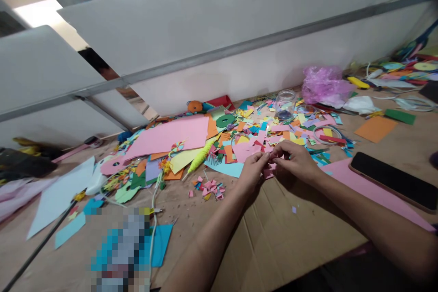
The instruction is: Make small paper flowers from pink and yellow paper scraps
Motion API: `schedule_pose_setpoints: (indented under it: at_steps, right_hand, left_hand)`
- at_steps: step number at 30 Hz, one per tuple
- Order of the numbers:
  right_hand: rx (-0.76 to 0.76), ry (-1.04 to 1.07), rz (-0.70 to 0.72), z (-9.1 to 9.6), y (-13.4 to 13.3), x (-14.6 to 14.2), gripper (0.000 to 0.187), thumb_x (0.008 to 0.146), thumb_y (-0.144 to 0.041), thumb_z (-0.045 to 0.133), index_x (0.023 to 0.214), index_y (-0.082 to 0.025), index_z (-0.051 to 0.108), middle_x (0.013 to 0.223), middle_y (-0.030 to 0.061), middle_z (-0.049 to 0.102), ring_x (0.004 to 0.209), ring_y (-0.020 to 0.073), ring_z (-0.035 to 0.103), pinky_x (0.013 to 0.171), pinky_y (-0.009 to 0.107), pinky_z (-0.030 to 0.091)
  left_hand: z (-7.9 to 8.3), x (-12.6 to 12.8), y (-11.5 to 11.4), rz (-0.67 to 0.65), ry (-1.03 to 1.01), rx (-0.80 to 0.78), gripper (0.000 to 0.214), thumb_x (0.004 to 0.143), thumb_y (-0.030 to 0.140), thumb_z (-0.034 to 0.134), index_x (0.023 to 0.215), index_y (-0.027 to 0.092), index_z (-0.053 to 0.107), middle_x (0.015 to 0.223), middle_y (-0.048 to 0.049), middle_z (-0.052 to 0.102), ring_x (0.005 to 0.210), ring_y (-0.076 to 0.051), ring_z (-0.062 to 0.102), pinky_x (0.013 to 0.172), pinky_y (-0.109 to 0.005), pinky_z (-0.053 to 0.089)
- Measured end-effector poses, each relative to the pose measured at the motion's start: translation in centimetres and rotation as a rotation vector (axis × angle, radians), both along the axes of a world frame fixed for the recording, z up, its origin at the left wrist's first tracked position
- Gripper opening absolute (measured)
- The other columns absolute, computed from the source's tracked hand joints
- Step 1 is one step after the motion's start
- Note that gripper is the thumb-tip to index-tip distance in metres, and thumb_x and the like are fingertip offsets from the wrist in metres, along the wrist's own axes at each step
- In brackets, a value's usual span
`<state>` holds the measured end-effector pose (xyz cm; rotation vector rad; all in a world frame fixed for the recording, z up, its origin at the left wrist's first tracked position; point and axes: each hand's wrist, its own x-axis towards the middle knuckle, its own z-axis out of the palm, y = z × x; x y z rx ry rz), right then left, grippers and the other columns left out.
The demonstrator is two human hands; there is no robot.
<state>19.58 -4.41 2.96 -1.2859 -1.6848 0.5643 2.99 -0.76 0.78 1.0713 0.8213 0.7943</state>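
My left hand (253, 171) and my right hand (293, 160) meet above the far edge of a cardboard sheet (273, 232). Their fingertips are closed together on a small pink paper piece (268, 172), which the fingers partly cover. Just behind them a larger pink paper (244, 151) lies among many coloured scraps. To the left of my left hand sits a little pile of folded paper bits (210, 188), mostly pink.
A clear jar (285, 106) and a purple plastic bag (325, 86) stand at the back. On the right, a phone (393, 181) rests on pink paper. Yellow-green yarn (201, 157), a white cable (153, 232) and blue paper (161, 245) lie left. A white panel (239, 18) borders the table.
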Motion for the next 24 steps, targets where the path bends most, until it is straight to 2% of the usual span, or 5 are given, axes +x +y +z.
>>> schedule_pose_setpoints:
  at_steps: [3,7,11,16,24]
  right_hand:
    - [-0.104,0.160,-0.023,0.1,0.0,-0.1,0.011,0.076,-0.028,0.070,0.072,-0.022,0.061,0.072,0.0017,0.064,0.068,0.0191,0.062,0.061,0.030,0.046]
    - [-0.463,0.568,0.042,-0.2,0.0,-0.2,0.031,0.072,-0.042,0.077,0.082,-0.023,0.055,0.059,-0.0022,0.064,0.048,0.0185,0.062,0.044,0.026,0.043]
    - [-0.542,0.748,0.079,-0.8,0.1,-0.2,0.039,0.068,-0.041,0.083,0.083,-0.022,0.053,0.057,-0.0033,0.066,0.044,0.0166,0.063,0.039,0.021,0.040]
    - [-0.572,0.773,0.117,-1.0,0.2,-0.2,0.037,0.069,-0.041,0.083,0.082,-0.022,0.054,0.058,-0.0021,0.067,0.046,0.0166,0.065,0.040,0.021,0.042]
    - [-0.497,0.486,0.080,0.2,0.0,0.2,0.037,0.071,-0.050,0.080,0.081,-0.021,0.059,0.055,-0.0005,0.066,0.043,0.0177,0.063,0.038,0.025,0.046]
  left_hand:
    - [0.1,0.0,-0.2,0.006,-0.033,-0.054,0.052,0.070,0.065,0.074,0.082,0.015,0.068,0.072,-0.0027,0.060,0.062,-0.010,0.052,0.058,-0.022,0.040]
    - [0.7,0.0,-0.6,-0.021,-0.053,-0.010,0.045,0.069,0.055,0.080,0.088,0.016,0.070,0.076,-0.0021,0.061,0.064,-0.010,0.053,0.060,-0.022,0.042]
    - [1.1,0.1,-0.8,0.017,-0.015,0.068,0.044,0.066,0.052,0.082,0.084,0.015,0.069,0.077,-0.0021,0.063,0.066,-0.010,0.054,0.060,-0.022,0.041]
    - [0.5,0.0,-0.2,0.049,-0.002,0.152,0.041,0.071,0.052,0.077,0.077,0.014,0.064,0.070,-0.0007,0.059,0.063,-0.011,0.051,0.061,-0.024,0.039]
    - [0.5,-0.1,0.0,0.073,0.198,0.391,0.031,0.081,0.046,0.068,0.075,0.016,0.060,0.068,0.0006,0.056,0.066,-0.012,0.050,0.064,-0.025,0.038]
